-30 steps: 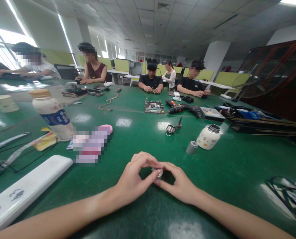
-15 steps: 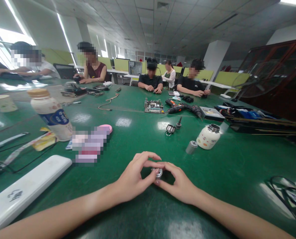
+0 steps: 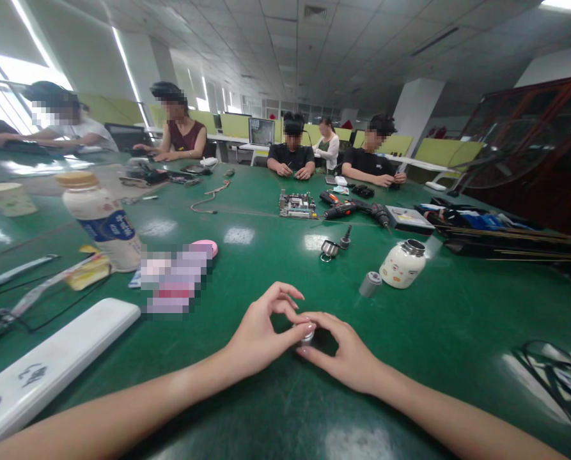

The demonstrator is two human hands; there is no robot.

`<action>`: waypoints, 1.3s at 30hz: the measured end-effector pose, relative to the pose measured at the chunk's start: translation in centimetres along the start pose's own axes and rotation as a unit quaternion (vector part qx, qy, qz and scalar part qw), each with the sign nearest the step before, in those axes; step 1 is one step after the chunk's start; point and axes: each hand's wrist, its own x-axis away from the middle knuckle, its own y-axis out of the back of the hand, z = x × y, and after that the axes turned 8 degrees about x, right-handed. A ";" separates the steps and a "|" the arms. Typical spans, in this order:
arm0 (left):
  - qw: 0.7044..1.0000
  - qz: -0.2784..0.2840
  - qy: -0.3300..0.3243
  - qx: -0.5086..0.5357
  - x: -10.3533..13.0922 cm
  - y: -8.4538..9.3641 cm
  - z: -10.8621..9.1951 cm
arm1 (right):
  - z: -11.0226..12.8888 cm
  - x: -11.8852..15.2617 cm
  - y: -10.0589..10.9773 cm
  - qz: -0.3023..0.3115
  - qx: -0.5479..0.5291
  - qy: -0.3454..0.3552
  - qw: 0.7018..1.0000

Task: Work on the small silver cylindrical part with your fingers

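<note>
A small silver cylindrical part [image 3: 306,339] is low over the green table, mostly covered by fingers. My right hand [image 3: 345,348] curls around its side, thumb in front and fingers behind. At its top, my left hand [image 3: 261,329] pinches with thumb and forefinger, the other fingers arched above. Whether the part rests on the table I cannot tell. Beyond my right hand stand a grey metal cylinder [image 3: 370,284] and a cream flask [image 3: 403,264] with its mouth uncovered. Farther back lie a small metal strainer cup [image 3: 329,249] and a dark stopper-like piece [image 3: 345,237].
On the left are a white power bank-like bar [image 3: 59,364], a capped bottle [image 3: 105,223] and a pixelated pink-edged item [image 3: 207,248]. Black cables [image 3: 554,377] lie right. A circuit board [image 3: 297,204] and power drills [image 3: 347,209] sit ahead; several people work across the table.
My left hand's fingers have lifted slightly, and its thumb has moved up and right over the part's top. My right hand stays around the part.
</note>
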 end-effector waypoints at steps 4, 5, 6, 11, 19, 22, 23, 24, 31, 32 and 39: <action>0.995 -0.092 -0.030 -0.021 -0.5 0.8 0.2 | 0.0 0.0 0.1 0.007 0.002 -0.011 1.000; 0.991 -0.120 -0.035 -0.039 -0.7 1.2 0.5 | 0.0 0.0 0.1 0.009 0.000 -0.014 1.000; 0.987 -0.142 -0.035 -0.065 -1.0 1.6 0.9 | 0.1 0.0 0.2 0.012 -0.001 -0.016 1.000; 0.972 -0.128 0.035 -0.195 -1.8 3.4 3.3 | 0.2 0.0 0.3 0.014 -0.004 -0.022 1.000; 0.968 -0.085 0.065 -0.227 -1.3 3.1 4.9 | 0.3 -0.1 0.4 0.019 -0.003 -0.024 1.000; 0.974 -0.105 0.035 -0.199 -1.3 3.0 4.7 | 0.4 -0.1 0.4 0.021 -0.002 -0.029 0.999; 0.976 -0.119 0.012 -0.181 -1.2 2.8 4.5 | 0.5 -0.1 0.4 0.022 0.000 -0.029 0.999; 0.978 -0.133 -0.013 -0.159 -1.1 2.6 4.2 | 0.4 -0.1 0.4 0.024 0.003 -0.029 0.999; 0.993 -0.106 -0.044 -0.003 1.0 -0.1 0.8 | -0.2 -0.1 -0.1 0.013 0.022 -0.010 1.000; 0.995 -0.092 -0.046 -0.007 1.2 -0.3 0.5 | -0.3 -0.1 -0.2 0.010 0.023 -0.007 1.000; 0.996 -0.058 -0.064 -0.039 1.6 -0.4 0.7 | -0.2 0.0 -0.1 0.010 0.017 -0.002 1.000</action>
